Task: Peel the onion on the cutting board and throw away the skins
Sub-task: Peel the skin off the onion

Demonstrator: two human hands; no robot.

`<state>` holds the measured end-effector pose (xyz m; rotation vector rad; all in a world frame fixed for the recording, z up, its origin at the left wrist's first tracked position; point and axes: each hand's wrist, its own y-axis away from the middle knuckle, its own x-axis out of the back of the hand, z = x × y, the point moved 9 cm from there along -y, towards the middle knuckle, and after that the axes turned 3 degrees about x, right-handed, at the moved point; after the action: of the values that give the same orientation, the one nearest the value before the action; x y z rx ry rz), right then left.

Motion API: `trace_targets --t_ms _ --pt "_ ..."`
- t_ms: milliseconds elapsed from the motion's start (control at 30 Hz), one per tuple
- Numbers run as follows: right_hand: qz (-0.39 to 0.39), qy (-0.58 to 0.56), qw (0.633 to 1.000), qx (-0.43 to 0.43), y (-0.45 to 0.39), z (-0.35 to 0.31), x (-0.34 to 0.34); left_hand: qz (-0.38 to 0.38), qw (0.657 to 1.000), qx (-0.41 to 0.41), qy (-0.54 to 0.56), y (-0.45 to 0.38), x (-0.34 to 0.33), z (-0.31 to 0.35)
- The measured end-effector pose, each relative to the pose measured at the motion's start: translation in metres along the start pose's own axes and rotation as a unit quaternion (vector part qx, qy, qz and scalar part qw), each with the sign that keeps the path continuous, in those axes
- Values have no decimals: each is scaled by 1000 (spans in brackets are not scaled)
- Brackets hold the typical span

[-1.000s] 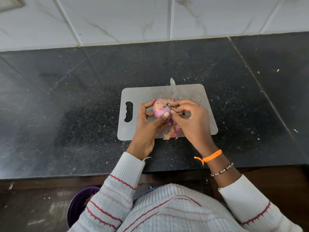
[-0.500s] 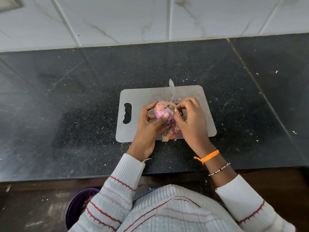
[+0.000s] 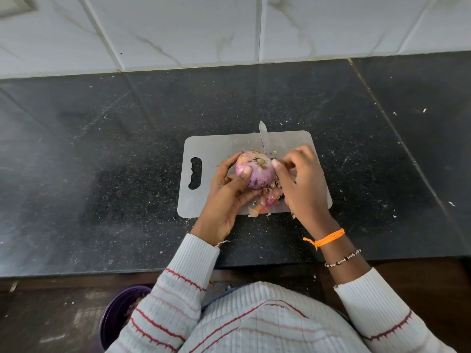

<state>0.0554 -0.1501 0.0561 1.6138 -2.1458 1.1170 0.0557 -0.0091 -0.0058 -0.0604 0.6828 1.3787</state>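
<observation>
A pink-purple onion [image 3: 256, 170] is held just above the grey cutting board [image 3: 216, 149], root end facing up. My left hand [image 3: 224, 197] grips it from the left, thumb pressed on its front. My right hand [image 3: 302, 184] is at the onion's right side, fingers curled, its thumb tip against the skin near the top. Loose pink and tan skins [image 3: 267, 200] lie on the board's near edge between my hands. A knife blade [image 3: 264, 137] lies on the board behind the onion, its handle hidden by my right hand.
The board sits on a black speckled counter [image 3: 102, 161] with small scraps scattered about. A white tiled wall [image 3: 229, 29] runs behind. A purple bin [image 3: 119, 312] stands on the floor at lower left, below the counter edge.
The onion has been turned so its root end shows more fully. My right hand has drawn slightly to the right, off the top of the onion.
</observation>
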Motion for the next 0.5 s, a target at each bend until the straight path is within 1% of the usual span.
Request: trace_targets --t_ms 67,167,300,500 --pt "2 -36 999 9 -1 -3 2 6 1000 2 1 0 1 0" --pt "-9 -36 999 28 -1 -8 1 10 1000 -6 3 0 2 2" --pt "-6 -28 999 19 -1 -8 1 6 1000 -21 -15 1 0 3" --pt "-23 -59 998 18 -4 -12 0 3 999 -34 -21 4 -2 7"
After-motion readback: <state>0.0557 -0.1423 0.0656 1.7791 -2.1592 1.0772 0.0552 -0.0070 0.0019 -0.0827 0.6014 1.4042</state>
